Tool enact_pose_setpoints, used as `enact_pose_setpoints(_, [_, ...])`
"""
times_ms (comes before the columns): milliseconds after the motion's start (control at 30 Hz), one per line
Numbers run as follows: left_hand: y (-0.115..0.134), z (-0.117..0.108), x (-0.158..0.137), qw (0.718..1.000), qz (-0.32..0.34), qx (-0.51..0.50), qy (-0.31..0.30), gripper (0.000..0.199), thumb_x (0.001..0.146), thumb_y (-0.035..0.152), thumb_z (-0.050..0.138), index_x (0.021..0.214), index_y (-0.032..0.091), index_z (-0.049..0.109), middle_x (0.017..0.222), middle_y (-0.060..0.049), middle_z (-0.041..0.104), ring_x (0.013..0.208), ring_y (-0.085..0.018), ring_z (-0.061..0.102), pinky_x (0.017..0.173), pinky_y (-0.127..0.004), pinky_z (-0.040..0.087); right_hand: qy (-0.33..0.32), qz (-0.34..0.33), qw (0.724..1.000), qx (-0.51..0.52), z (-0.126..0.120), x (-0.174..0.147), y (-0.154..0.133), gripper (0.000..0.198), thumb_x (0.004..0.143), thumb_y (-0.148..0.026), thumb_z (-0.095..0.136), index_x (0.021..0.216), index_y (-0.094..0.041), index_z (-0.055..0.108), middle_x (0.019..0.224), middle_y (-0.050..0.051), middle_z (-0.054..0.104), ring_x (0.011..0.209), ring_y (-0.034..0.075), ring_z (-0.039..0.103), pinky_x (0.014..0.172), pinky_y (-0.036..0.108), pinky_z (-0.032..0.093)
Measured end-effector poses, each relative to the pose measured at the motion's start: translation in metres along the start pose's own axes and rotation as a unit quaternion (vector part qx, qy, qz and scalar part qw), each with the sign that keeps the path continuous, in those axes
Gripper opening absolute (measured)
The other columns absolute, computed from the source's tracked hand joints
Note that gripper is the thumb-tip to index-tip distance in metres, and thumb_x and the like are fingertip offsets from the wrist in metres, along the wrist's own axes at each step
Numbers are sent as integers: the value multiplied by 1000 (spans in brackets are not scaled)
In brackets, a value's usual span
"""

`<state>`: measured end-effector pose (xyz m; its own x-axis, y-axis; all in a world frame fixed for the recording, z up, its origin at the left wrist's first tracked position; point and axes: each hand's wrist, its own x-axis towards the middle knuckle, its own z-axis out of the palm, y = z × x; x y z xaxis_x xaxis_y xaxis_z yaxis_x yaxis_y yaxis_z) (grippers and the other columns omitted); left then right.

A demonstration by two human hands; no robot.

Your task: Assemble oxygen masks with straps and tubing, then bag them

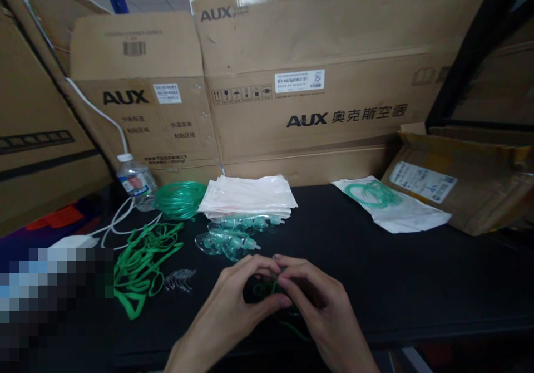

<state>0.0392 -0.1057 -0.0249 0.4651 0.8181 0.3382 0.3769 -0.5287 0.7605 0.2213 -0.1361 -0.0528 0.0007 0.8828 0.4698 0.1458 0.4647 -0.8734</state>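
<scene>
Both hands low centre, fingertips meeting over the black-topped bench [417, 284]. Right hand [321, 289]: thumb and fingers drawn in close, pinching a small green piece with a thin pale edge [274, 287]. Left hand [250, 289]: index and thumb bowed into a C, tips up against the same piece; can't tell whether that grip is clamped, fingers hide the contact. Piece sits between the two sets of fingertips, mostly covered, exact shape unreadable. Thin dark green strand [294, 328] shows just below, at 5 o'clock from the pinch.

Clock from the hands:
- 9: small thin shiny bent strips [181, 279] in a loose row.
- 9–10: tangled heap of flat green straps [146, 256], just beyond the strips.
- 10: coil of translucent green plastic tubing [179, 200]; clear plastic bottle with white cap [136, 181] just beside it, white cable [114, 228] looping on the near side.
- 10–11: clear plastic masks with pale green connectors [229, 242], bunched, some overlapping.
- 11: stack of flat white packets [248, 192], right behind the masks.
- 1–2: flat white packet [404, 220] with a pale green tubing loop [367, 195] lying on it.
- 2: open brown cardboard box [463, 183], tilted, just beside that packet.
- 12, rear: big printed brown cardboard panel [354, 150], upright.
</scene>
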Motion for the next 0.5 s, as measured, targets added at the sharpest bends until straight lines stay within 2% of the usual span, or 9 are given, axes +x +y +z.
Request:
enact_pose_setpoints(67, [4,0,-1,1000,-1,11,-13,31,83,15,78,108,31,67,106,7,73,99,-14,69,90,-24,51,-7,-16,1000,-6,0,-1,0,13,97,-19,64,91,-28,73,117,1,78,116,18,71,102,26,53])
enact_pose_setpoints(200, [8,2,-2,999,0,42,1,32,80,8,69,105,27,64,105,4,70,101,-16,66,91,-28,50,-6,-33,999,-21,0,-3,3,15,99,-18,61,95,-28,71,122,1,76,120,18,69,104,27,52])
enact_pose_setpoints(367, [6,4,-4,998,2,63,11,31,81,8,63,105,28,61,107,2,67,103,-19,63,92,-33,49,43,-48,996,-56,0,-7,3,15,100,-19,59,97,-29,70,131,2,71,126,20,65,107,32,51])
enact_pose_setpoints(500, [6,1,-5,996,0,86,31,29,80,8,61,102,27,60,103,2,65,100,-21,62,91,-36,48,106,-33,993,-32,-2,-8,0,14,101,-23,57,94,-28,68,128,3,72,123,20,67,101,31,56])
